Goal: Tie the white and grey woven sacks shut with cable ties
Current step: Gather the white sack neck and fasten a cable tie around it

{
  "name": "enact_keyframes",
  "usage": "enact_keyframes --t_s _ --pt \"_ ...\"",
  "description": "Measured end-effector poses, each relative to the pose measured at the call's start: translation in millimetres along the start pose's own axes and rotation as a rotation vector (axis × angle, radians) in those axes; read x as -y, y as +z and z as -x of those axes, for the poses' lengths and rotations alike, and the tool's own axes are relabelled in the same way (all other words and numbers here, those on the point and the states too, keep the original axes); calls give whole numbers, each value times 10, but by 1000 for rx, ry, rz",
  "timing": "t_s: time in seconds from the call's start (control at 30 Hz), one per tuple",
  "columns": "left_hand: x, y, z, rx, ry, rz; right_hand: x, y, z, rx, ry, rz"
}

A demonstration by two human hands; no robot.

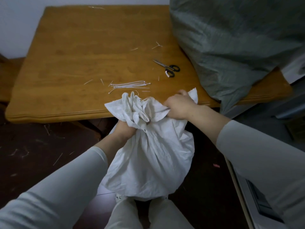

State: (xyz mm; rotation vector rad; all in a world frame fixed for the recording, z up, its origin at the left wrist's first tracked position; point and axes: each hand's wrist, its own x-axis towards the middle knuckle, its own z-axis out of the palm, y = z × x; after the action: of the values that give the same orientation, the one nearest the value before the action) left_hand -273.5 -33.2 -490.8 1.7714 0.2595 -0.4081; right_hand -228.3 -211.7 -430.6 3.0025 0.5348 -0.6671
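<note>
Holds white sack (148, 159) upright between the knees, just in front of the table edge. Clamps left hand (123, 131) round the gathered neck from below, fingers curled into the cloth. Grips the still-loose flap of the mouth in right hand (177, 104), on the right of the bunch.

Step judged: gathering the mouth. No tie seen round this neck.

Next move likely calls for pinching the whole neck in one hand and freeing the other to reach the cable ties (130, 85), loose on the table (66, 47) just beyond the sack.

Further back: scissors (168, 68), with cut tie ends scattered about.

Far right: grey sack (231, 47), bulky, resting on the table; mouth not visible.
</note>
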Motion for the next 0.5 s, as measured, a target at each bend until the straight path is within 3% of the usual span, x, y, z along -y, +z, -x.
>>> enact_keyframes --t_s 0.17,0.33,0.5 --pt "-75 40 -9 67 21 5 -30 -102 -4 -73 99 -386" --pt "-68 150 2 235 -7 -19 189 -59 -39 -108 179 -747" --pt "-30 328 -32 71 -70 -14 322 -91 -55 -26 67 -804"
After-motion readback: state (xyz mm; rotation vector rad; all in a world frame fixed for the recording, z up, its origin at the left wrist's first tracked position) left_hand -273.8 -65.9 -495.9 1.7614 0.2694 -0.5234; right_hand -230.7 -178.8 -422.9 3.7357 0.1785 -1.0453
